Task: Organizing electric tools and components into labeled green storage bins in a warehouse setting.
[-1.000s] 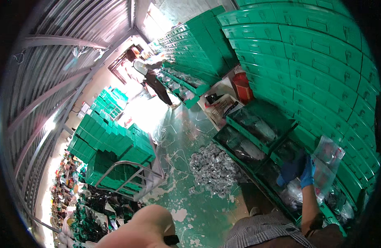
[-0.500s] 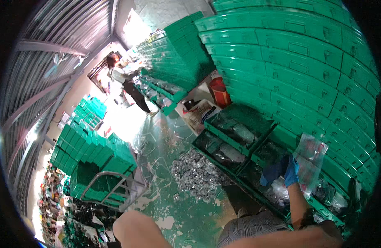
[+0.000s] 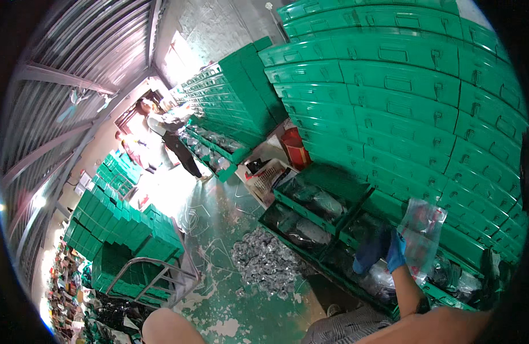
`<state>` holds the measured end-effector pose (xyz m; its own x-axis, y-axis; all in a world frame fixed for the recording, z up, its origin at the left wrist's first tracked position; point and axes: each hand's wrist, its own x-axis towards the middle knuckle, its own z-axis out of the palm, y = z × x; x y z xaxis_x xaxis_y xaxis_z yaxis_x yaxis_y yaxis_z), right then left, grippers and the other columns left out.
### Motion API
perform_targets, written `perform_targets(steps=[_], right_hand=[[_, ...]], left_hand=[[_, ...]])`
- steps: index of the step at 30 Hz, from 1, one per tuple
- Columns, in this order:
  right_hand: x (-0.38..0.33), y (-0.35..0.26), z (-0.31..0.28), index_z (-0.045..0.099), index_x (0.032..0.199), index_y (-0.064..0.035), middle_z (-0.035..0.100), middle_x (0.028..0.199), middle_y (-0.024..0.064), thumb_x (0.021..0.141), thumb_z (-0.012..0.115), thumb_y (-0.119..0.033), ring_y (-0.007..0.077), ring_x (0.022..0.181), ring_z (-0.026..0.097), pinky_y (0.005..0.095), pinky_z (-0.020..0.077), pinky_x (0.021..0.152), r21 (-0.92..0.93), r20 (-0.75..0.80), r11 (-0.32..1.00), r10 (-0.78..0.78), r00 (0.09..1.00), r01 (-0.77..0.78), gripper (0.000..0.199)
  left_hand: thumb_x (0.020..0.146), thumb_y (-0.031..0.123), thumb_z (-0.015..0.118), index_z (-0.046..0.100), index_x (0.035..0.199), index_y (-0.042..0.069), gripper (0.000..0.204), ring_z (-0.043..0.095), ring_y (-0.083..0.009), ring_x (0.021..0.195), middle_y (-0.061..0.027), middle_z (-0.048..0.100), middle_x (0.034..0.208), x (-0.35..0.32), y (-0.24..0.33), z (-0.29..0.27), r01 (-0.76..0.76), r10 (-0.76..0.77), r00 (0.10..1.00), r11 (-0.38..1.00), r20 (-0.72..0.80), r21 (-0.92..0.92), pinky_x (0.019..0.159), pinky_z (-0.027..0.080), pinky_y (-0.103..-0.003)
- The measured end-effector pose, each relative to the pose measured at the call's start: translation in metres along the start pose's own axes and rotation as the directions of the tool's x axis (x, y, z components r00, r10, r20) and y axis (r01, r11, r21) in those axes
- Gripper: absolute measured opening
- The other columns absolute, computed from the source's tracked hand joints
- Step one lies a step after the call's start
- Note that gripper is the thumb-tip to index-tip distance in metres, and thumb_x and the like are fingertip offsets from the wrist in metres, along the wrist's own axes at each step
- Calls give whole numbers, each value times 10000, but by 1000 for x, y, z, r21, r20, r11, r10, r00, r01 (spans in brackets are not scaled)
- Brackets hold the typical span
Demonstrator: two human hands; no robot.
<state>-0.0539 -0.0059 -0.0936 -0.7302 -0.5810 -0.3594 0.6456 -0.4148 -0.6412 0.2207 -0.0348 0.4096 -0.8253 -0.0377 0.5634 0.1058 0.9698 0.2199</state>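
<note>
In a dark blue glove, my left hand is over the green boxes at right, its fingers lost in shadow. Close against it is my right hand, in a brighter blue glove, with its fingers curled inward. What lies between the hands is hidden. A clear plastic bag with reddish marks lies beside my right hand, across a box edge; whether it is gripped does not show. Below the hands, clear wrapped pieces fill a green box. More wrapped dark and clear packs lie to the right.
Green boxes with latches form a high wall at right. Shiny pieces are heaped on the floor. Another stack of boxes stands on a metal-railed cart at left. A co-worker stands by farther boxes; a crate sits nearer.
The view has shifted slightly, and a second person now shows at the far left behind the co-worker. My hands stay close together over the same boxes.
</note>
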Motion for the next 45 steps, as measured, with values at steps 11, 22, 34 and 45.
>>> perform_targets(steps=[11,22,34,45], right_hand=[[-24,-5,19,635,936,-54,643,888,48,870,560,-212,195,766,607,323,498,674,-121,-62,986,-124,990,116,187],[23,6,-29,618,1021,-47,628,987,77,851,577,-221,241,858,602,377,500,752,100,144,995,13,990,-27,248],[-12,-6,1,608,985,-47,623,963,106,850,514,-283,298,820,592,427,481,728,-67,151,994,-75,986,86,287],[105,26,-98,593,1000,-110,600,861,60,881,489,-339,246,760,568,400,478,687,-198,86,943,-255,963,267,279]], left_hand=[[816,301,570,612,900,143,184,559,-172,620,-25,579,775,-12,10,-24,67,-137,978,922,159,381,544,461,-302],[802,333,582,608,896,140,216,557,-167,664,-28,571,810,-29,19,-42,93,-316,915,768,249,634,552,439,-290],[806,321,579,605,911,136,214,559,-176,691,-37,573,826,-136,35,-63,155,-201,979,816,22,557,570,442,-302],[813,304,575,603,929,132,209,561,-187,716,-47,575,839,-209,42,-50,113,-63,990,891,-127,439,589,448,-316]])
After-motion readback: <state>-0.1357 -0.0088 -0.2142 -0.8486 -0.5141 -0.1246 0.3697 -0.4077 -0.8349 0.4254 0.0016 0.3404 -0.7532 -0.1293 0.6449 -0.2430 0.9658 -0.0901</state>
